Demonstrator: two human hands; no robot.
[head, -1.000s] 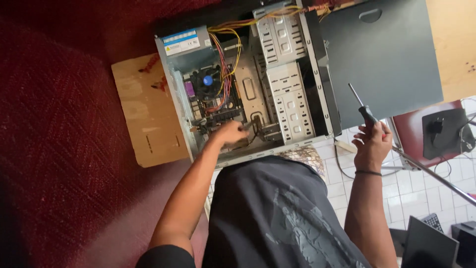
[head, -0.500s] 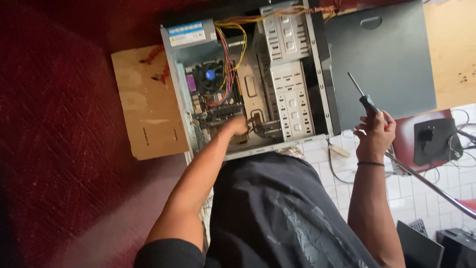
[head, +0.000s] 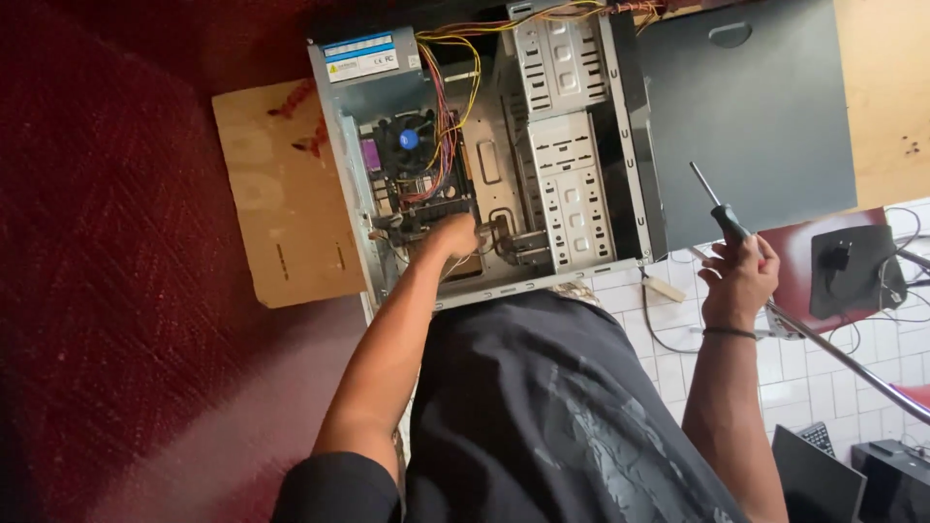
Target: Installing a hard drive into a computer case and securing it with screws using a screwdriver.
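Looks like an informal computer repair corner on a floor: opened desktop tower case (head: pixel 484 165) lying on cardboard (head: pixel 281 194), red carpet (head: pixel 116 291), white tiles (head: pixel 678 358), removed side panel (head: pixel 746 116), laptop (head: pixel 814 475) nearby.

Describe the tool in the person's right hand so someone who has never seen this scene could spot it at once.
Start at the open computer case on the floor, then look right past the grey side panel. There the raised right hand grips a screwdriver with a dark handle and a thin metal shaft pointing up and left, the only hand tool in view.
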